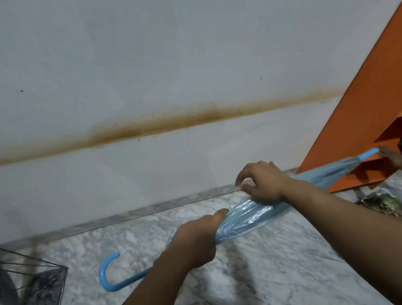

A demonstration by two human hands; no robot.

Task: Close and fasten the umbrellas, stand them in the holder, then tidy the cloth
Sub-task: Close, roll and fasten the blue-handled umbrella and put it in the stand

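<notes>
Left hand [196, 240] fisted around blue umbrella [251, 216]

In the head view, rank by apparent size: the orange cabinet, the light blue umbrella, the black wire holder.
1. Orange cabinet, cut off by the frame.
2. Light blue umbrella, long but slim; close to the cabinet, so unsure.
3. Black wire holder, also partly cropped.

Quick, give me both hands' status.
Left hand: closed around the blue umbrella.
Right hand: on the same umbrella, fingers pinching its fabric.

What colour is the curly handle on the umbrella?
Bright blue. The hooked handle shows clearly in the head view, lower left, above the marble floor.
</notes>
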